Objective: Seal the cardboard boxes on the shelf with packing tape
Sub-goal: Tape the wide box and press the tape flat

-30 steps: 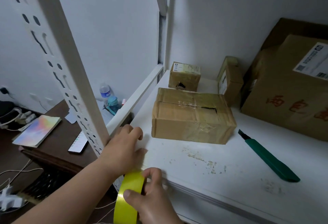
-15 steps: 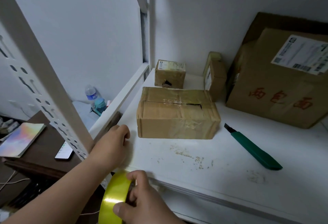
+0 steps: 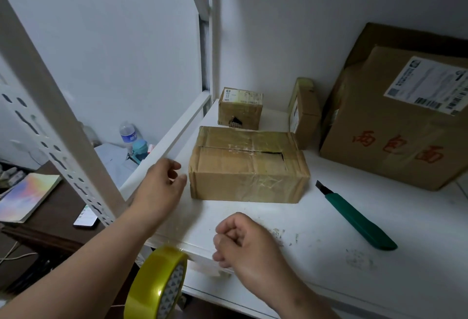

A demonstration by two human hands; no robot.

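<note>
- Lying on the white shelf (image 3: 329,280), a cardboard box (image 3: 249,167) is seen with its top seam partly split open.
- The left hand (image 3: 162,187) is held just beside the box's left end, thumb and fingers pinched on a clear strip of tape.
- The right hand (image 3: 243,242) is curled into a loose fist above the shelf's front edge; whether anything is held cannot be told.
- A yellow tape roll (image 3: 157,283) is seen below the shelf's front edge.
- A green utility knife (image 3: 359,220) is laid right of the box.
</note>
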